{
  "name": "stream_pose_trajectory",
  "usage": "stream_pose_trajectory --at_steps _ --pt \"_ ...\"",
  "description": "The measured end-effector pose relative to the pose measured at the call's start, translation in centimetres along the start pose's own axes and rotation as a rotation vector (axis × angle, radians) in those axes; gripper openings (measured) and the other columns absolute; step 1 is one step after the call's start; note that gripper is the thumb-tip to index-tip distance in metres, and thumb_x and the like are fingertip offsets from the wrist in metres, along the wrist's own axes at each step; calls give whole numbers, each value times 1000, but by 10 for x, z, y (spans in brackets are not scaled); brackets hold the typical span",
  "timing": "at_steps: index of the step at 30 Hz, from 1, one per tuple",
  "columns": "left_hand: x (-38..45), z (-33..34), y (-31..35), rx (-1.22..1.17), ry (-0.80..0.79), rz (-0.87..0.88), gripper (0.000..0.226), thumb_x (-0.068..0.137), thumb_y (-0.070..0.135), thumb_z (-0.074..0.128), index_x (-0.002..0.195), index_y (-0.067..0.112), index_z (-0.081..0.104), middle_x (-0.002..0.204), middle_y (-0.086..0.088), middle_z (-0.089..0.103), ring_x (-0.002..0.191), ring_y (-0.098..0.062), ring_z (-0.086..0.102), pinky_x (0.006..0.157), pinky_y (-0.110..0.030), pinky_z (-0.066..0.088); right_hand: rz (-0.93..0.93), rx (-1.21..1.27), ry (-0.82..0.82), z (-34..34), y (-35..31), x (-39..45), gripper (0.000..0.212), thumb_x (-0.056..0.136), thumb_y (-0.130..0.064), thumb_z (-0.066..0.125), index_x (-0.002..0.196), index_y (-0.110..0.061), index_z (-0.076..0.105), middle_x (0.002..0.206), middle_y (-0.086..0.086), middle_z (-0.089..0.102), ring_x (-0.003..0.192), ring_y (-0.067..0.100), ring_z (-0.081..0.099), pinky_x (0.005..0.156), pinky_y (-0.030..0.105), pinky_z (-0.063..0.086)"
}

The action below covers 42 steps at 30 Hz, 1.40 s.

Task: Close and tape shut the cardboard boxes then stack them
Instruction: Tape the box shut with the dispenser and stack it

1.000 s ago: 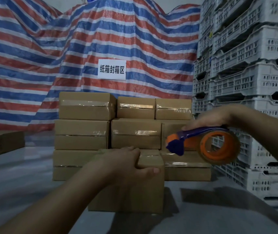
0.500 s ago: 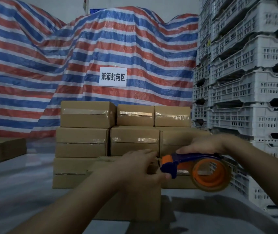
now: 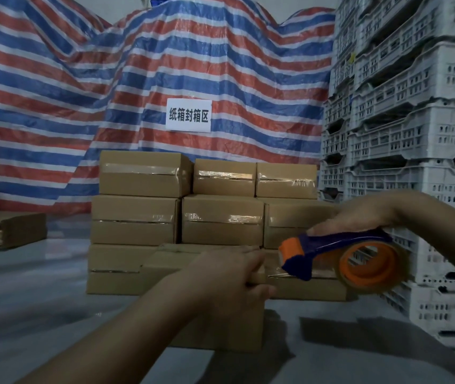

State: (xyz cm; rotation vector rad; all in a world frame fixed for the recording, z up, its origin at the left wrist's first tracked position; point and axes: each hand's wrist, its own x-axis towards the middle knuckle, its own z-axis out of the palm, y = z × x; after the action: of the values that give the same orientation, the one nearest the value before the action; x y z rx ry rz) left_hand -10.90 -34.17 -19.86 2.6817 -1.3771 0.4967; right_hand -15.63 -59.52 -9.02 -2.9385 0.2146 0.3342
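A closed cardboard box (image 3: 165, 266) stands on the grey floor in front of me. My left hand (image 3: 229, 278) grips its top right edge, fingers curled over the top and thumb on the front face. My right hand (image 3: 359, 217) holds a blue and orange tape dispenser (image 3: 340, 259) by its handle, just right of the box, its orange nose near my left fingers. Behind stands a stack of taped boxes (image 3: 207, 217), three layers high.
White plastic crates (image 3: 414, 134) are piled high on the right, close to my right arm. A striped tarp (image 3: 82, 92) with a white sign (image 3: 188, 115) hangs behind the stack. Another low cardboard box (image 3: 7, 228) lies at far left on the floor.
My right hand has brought the tape dispenser down and to the left, beside the box's top right edge. My left hand has kept its grip on the box.
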Motion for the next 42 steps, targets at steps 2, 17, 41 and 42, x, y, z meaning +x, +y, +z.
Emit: stream_pose_trajectory --at_steps 2,17,41,42 --pt "1 -1 1 -16 -4 -1 60 94 60 46 145 29 36 146 5 43 127 -15 45 101 -35 41 34 -265 68 6 -27 -2 63 83 -79 51 93 -20 70 80 -2 71 65 13 65 70 29 55" --pt "0 0 -3 31 -8 5 69 96 60 41 154 32 18 160 5 24 143 -16 28 111 -38 33 -5 -623 806 131 -2 9 62 93 -76 31 61 -25 44 58 -9 47 50 5 42 45 24 27" --pt "-4 -1 -3 -229 -1 -51 105 84 69 53 149 36 -24 149 6 44 127 -15 50 100 -33 42 -298 834 867 94 -70 24 66 87 -76 22 123 -34 58 122 -9 63 112 5 58 91 34 47" --pt "-4 -2 -3 -249 -10 -56 107 84 69 53 147 37 -26 150 6 44 128 -15 49 103 -34 41 -324 982 806 88 -81 30 63 96 -66 24 135 -27 54 133 -3 60 124 14 54 104 41 44"
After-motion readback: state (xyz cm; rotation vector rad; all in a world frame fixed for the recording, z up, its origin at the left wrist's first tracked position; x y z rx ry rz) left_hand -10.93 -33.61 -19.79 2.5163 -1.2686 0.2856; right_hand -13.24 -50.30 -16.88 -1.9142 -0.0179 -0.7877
